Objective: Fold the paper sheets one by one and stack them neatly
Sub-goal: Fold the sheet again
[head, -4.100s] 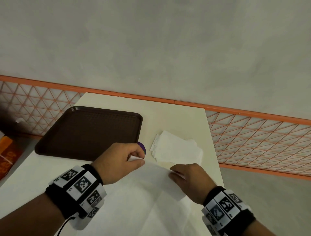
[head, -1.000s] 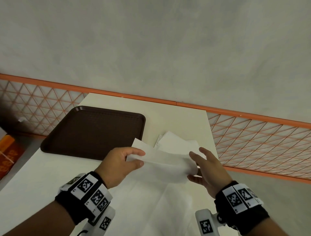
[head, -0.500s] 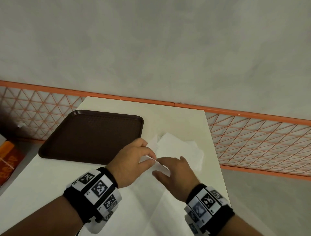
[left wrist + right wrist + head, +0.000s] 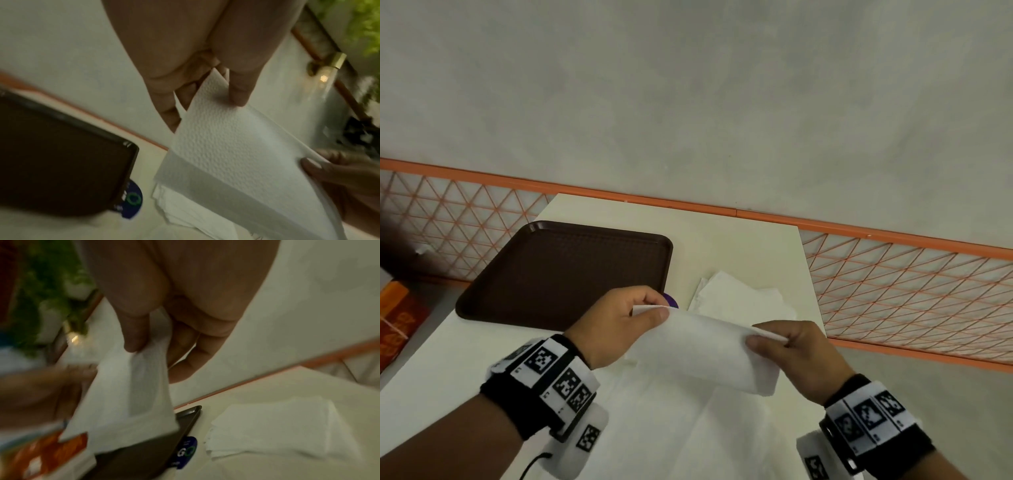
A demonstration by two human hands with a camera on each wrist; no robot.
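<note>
The folded sheet (image 4: pixel 236 154) is soft white tissue paper, matt, with a fine pebbled embossing; where its layers overlap, a darker band shows through the thin paper. The stack (image 4: pixel 743 298) of folded sheets is the same matt white paper. The tray (image 4: pixel 565 270) is dark brown plastic with a fine grainy texture on its floor and a smoother, faintly shiny rim. The table (image 4: pixel 722 240) has a smooth, cream, matt top. A round blue sticker (image 4: pixel 188 451) looks glossy. The wall (image 4: pixel 688 102) is matt grey plaster, slightly mottled. The wrist bands (image 4: pixel 544 380) are black cloth.
</note>
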